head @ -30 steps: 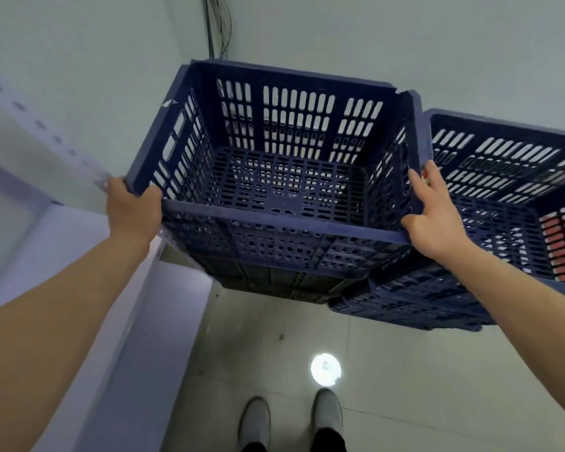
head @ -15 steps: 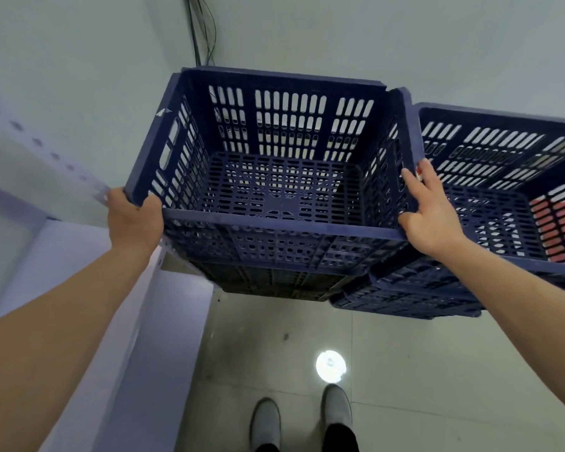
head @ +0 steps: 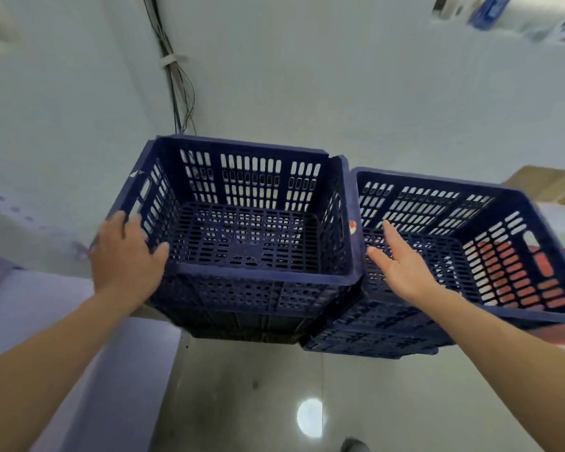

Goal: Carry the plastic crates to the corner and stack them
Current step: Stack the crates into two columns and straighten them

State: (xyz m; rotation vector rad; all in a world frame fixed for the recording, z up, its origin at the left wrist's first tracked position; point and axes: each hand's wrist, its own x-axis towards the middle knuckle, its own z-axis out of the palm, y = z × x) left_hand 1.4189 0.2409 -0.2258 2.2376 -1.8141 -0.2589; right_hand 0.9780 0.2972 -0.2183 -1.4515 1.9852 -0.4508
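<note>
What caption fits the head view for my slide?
Left hand grips the left crate; right hand open over the right crate.

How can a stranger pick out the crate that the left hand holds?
Find the black cables running down the wall corner. Right below them stands the left crate, dark blue, with the left hand holding its near corner. Unlike the right crate, it shows no red through its wall and has a white mark on its left rim.
</note>
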